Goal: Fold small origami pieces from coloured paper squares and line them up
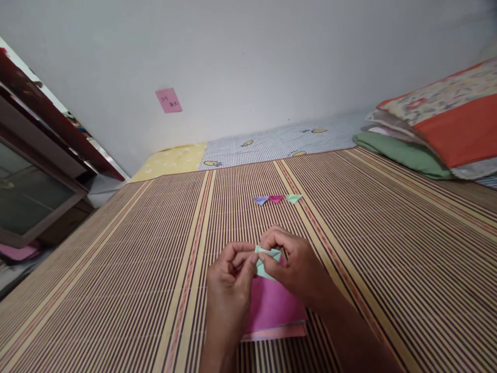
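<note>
A small piece of mint-green folded paper (267, 268) is pinched between both hands, with crease lines on its face. My left hand (232, 277) grips its left edge between thumb and fingers. On the upper right part of the paper, my right hand (297, 263) presses with thumb and curled fingers. Below the hands lies a stack of paper sheets (275, 308), magenta on top with a salmon-pink edge showing at the front. Farther off, three small folded paper triangles lie in a row: lavender (261, 200), magenta (276, 199) and mint green (293, 199).
A striped bamboo mat (155, 248) spreads under everything. Folded bedding (450, 124) and a green pillow (402, 154) are at the right. A pink note (169, 100) is stuck to the wall behind. At the left stands a dark cabinet (31, 186).
</note>
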### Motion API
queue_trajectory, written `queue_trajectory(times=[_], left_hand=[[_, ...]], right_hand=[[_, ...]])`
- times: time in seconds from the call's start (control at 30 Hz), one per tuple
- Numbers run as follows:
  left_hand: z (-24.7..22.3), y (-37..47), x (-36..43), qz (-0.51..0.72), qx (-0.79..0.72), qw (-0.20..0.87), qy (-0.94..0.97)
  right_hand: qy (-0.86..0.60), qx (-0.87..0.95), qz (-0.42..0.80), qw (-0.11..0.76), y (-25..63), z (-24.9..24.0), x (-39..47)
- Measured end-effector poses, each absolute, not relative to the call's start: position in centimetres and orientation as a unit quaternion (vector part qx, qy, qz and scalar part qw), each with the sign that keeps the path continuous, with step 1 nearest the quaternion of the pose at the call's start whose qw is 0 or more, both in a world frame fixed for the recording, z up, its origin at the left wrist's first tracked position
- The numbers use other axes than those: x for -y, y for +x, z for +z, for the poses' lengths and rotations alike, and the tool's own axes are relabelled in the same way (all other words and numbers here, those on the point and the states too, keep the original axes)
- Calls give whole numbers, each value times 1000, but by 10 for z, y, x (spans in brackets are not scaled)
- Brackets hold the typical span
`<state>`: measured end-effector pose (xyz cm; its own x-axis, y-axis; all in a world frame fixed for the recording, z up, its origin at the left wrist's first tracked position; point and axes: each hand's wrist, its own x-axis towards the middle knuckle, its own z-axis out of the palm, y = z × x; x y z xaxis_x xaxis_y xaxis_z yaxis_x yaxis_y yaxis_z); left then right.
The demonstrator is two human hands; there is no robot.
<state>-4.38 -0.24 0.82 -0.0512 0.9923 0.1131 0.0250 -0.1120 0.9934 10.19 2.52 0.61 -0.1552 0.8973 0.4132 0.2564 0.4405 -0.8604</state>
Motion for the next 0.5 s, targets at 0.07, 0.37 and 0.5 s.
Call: queue_trajectory(times=[0.07,0.37,0.5], left_hand=[[7,-44,3,531,-500,434,529],[4,-43,3,559,-541,291,558],[3,-43,4,564,-537,254,574]], right_hand=[[-422,687,322,496,102,7,-25],[-434,608,468,472,109,0,-30],[-394,635,457,482,112,0,-29]])
